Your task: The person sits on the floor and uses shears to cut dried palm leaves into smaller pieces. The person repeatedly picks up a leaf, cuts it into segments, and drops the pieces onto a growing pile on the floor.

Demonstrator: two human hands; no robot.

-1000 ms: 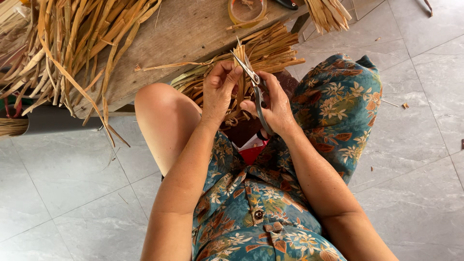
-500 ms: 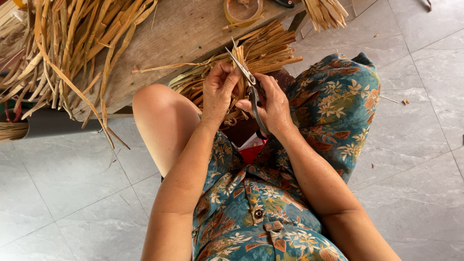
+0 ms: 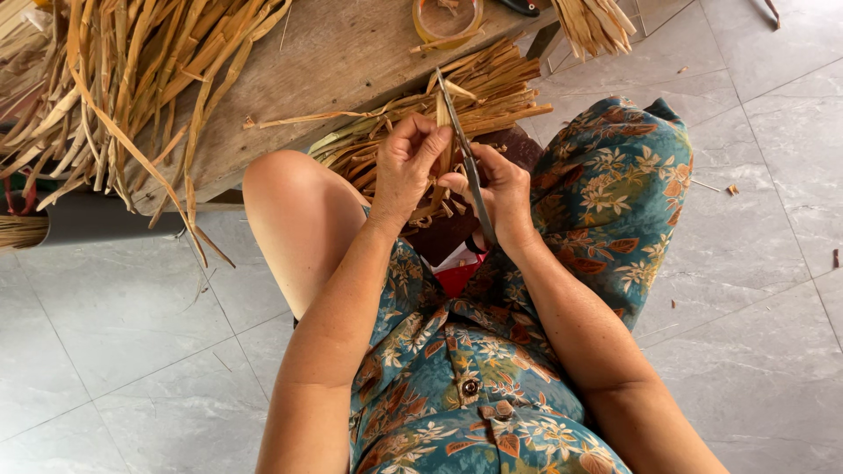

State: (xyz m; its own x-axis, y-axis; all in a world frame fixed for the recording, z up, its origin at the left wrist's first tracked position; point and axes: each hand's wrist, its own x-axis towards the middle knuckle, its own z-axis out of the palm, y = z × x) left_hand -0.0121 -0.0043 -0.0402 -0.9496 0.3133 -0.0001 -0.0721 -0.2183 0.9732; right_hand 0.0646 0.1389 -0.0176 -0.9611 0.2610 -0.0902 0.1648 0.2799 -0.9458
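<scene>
While left hand (image 3: 406,167) pinches a strip (image 3: 442,132), right hand (image 3: 500,197) grips scissors (image 3: 463,149).

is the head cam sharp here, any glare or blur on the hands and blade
Head view: soft, even daylight, no hard shadows. The left hand, right hand and knife blade are sharp, without motion blur. The grey floor tiles carry only a mild sheen, no blown glare. The dry strips on the wooden bench look slightly stretched toward the left edge.

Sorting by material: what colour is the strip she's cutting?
Pale straw-tan strip, clearest in the head view.
</scene>
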